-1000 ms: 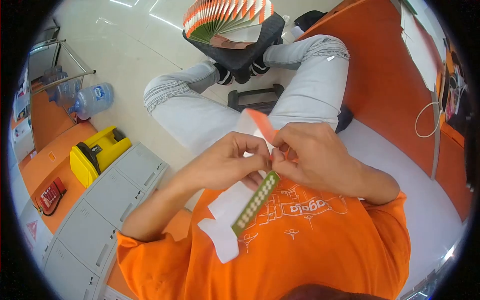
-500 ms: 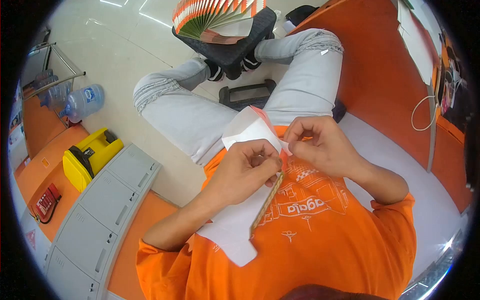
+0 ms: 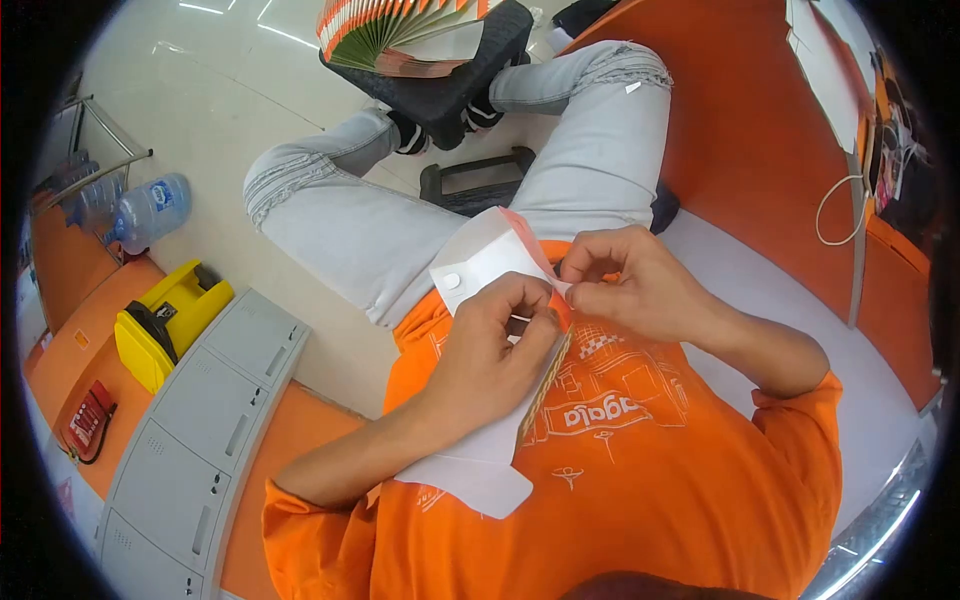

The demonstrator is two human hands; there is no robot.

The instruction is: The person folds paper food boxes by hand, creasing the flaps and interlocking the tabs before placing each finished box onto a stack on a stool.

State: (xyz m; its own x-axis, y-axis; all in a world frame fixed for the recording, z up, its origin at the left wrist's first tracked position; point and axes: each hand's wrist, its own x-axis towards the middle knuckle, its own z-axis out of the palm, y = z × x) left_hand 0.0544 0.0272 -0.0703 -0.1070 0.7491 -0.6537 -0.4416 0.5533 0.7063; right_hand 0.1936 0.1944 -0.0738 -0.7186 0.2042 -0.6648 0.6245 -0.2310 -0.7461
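Note:
A folded white card piece (image 3: 482, 262) with orange on its outer side rests against my lap and shirt. One panel carries a small round white disc, and a narrow patterned edge runs down beside my left hand. My left hand (image 3: 505, 335) is closed, thumb and fingers pinching the card near its middle. Across from it, my right hand (image 3: 625, 275) pinches a small pale flap at the card's right side. The two hands are close together. Fingers hide part of the card between them, while its lower white flap (image 3: 475, 485) hangs below my left wrist.
Ahead, a black stool (image 3: 425, 95) bears a fanned stack of orange, white and green card pieces (image 3: 400, 35). Grey lockers (image 3: 190, 430), a yellow bin (image 3: 165, 330) and water bottles (image 3: 150, 210) stand at the left. An orange panel (image 3: 760, 150) rises at the right.
The card has tilted slightly, so the round white disc on its upper panel now shows. Both hands keep their pinch. The whole view has shifted a little.

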